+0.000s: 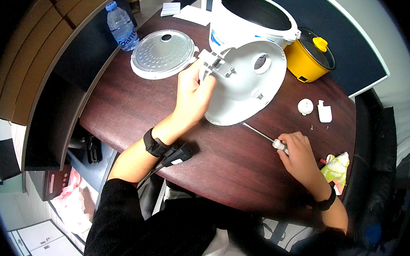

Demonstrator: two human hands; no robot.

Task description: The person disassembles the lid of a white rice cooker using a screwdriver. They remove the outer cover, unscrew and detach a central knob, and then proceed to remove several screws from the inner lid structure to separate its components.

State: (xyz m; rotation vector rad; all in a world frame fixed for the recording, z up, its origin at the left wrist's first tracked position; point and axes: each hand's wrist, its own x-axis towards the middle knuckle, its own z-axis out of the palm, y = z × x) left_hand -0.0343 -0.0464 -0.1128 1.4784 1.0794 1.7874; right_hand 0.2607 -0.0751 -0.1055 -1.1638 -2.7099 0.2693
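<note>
My left hand (195, 88) grips a white rice cooker lid shell (236, 99) at its hinge end. The shell is tilted up, its hollow inside facing me, with a round hole near its far edge. In my right hand (300, 156) is a screwdriver (260, 132), its shaft pointing left toward the shell's lower rim. Its tip is close to that rim; I cannot tell whether they touch. Behind the shell stands the white rice cooker body (219, 24), open at the top. A round grey inner lid (164, 56) with small dimples lies left of my left hand.
Right of the shell lie a white round cap (305, 106), a small white plastic piece (325, 112) and two tiny screws (312, 127). A yellow pot (306, 61) stands at the back. A water bottle (121, 26) is at left, a green-white packet (336, 167) at right. A black plug adapter (178, 155) sits by my left forearm.
</note>
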